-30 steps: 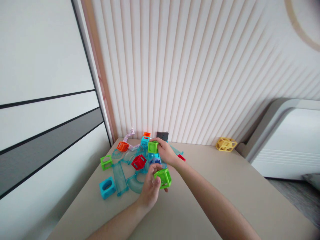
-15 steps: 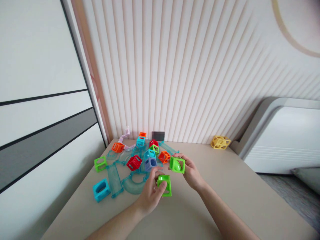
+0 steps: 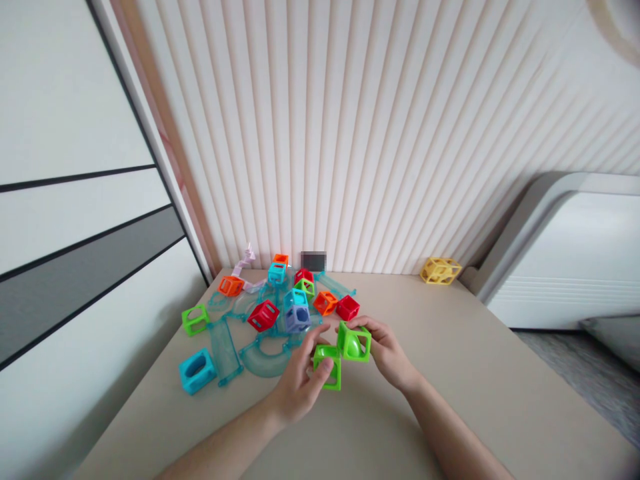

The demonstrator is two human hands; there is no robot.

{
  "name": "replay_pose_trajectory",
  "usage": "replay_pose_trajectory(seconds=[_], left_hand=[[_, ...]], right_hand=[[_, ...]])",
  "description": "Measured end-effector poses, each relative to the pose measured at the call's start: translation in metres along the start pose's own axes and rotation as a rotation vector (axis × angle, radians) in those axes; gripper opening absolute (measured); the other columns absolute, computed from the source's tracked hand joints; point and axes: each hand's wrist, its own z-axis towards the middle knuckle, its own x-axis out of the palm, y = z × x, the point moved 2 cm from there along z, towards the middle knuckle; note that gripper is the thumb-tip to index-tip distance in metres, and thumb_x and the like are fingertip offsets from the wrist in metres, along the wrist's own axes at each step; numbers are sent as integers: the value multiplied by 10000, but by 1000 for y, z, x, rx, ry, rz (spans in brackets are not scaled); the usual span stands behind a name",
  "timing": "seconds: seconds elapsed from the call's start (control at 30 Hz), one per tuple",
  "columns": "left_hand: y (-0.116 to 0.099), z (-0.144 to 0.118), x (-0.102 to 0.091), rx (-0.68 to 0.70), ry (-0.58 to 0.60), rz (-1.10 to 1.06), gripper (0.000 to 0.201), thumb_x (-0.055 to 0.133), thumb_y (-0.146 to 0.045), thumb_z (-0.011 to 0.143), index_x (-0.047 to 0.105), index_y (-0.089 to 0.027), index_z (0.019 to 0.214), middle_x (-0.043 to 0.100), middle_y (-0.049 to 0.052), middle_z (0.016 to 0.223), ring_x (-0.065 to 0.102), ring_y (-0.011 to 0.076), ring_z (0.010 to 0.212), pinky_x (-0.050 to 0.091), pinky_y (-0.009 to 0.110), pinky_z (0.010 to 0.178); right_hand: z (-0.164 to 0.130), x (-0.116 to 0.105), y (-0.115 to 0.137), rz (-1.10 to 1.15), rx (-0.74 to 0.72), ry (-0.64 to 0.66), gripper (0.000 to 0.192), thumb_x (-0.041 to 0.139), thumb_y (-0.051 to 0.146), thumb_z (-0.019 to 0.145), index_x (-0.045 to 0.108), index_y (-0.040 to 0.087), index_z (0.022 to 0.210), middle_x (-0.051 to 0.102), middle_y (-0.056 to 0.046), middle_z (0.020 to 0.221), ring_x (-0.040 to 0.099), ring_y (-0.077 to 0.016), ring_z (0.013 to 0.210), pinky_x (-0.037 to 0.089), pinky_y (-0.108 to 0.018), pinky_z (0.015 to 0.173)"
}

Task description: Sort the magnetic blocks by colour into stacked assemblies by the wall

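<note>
My left hand (image 3: 300, 380) grips a green hollow cube (image 3: 329, 368) just above the beige tabletop (image 3: 450, 393). My right hand (image 3: 387, 353) holds a second green cube (image 3: 354, 342) with a curved insert. The two green cubes touch at a corner, the right one slightly higher. Behind them lies a pile of coloured cube blocks (image 3: 298, 308) and clear teal track pieces (image 3: 265, 360).
A blue block (image 3: 198, 370) and a green cube (image 3: 195, 319) lie at the left of the pile. A yellow lattice cube (image 3: 440, 271) sits by the ribbed wall at the back right. A white-grey unit (image 3: 570, 253) stands to the right.
My right hand picked a green cube from the pile and brought it back toward me. It now meets the cube in my left hand. The view tilted slightly down.
</note>
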Motion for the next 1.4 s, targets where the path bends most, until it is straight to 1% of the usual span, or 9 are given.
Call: replay_pose_trajectory(seconds=[0.3,0.43,0.6,0.7,0.9,1.07,1.23,1.33,1.4], left_hand=[[-1,0,-4,-10,-111,63,484,524,-506,979,448,-247,1382,548,70,1087,584,164,843,574,276,717],[-1,1,-3,-21,-87,34,492,537,-511,972,440,-256,1382,548,58,1080,587,158,831,573,272,703],[2,2,-2,-30,-63,17,497,544,-528,963,457,-256,1370,554,62,1088,602,173,874,577,273,709],[5,2,-3,-67,-67,40,505,523,-542,970,442,-263,1383,547,59,1095,588,141,784,548,232,613],[6,3,-3,-105,-81,9,532,514,-559,970,415,-268,1405,542,51,1089,588,127,741,521,213,546],[8,4,-3,-95,-143,-39,532,518,-539,977,368,-296,1425,545,48,1120,613,132,756,553,232,565],[7,2,-3,-21,-163,2,546,540,-483,982,317,-318,1453,572,97,1243,674,216,954,623,313,698],[7,0,-4,118,-196,161,540,568,-412,980,338,-301,1456,576,127,1300,638,274,1151,607,396,886],[7,-1,-4,211,-253,299,549,586,-362,972,348,-282,1460,576,142,1308,628,279,1176,596,406,913]], right_hand=[[1,-5,-3,-64,-12,-85,259,767,469,806,727,233,906,741,-34,828,645,-185,690,490,-288,628],[1,-1,-6,-88,-14,-56,280,733,498,840,729,235,934,739,-36,837,643,-190,699,496,-295,642],[0,8,-7,-38,-10,-59,404,721,537,852,682,258,1141,738,-43,910,657,-192,737,491,-284,637],[0,10,-7,31,45,-57,536,744,554,829,609,260,1257,739,-36,885,642,-177,668,474,-281,607],[2,8,-9,173,202,-54,526,770,491,819,658,208,1248,752,-57,921,673,-173,756,513,-288,700],[-3,11,-9,132,101,-76,502,650,579,900,680,220,1249,732,-90,1101,673,-208,891,550,-343,789],[-14,34,-14,125,-28,-10,733,736,505,869,404,328,1499,656,-78,1294,663,-263,1092,541,-424,943],[-18,45,-23,201,-45,-39,932,800,403,836,221,372,1567,615,-77,1361,647,-279,1173,520,-461,1011],[-20,47,-27,214,-62,-66,964,809,359,832,195,372,1575,591,-86,1400,625,-291,1222,502,-478,1046]])
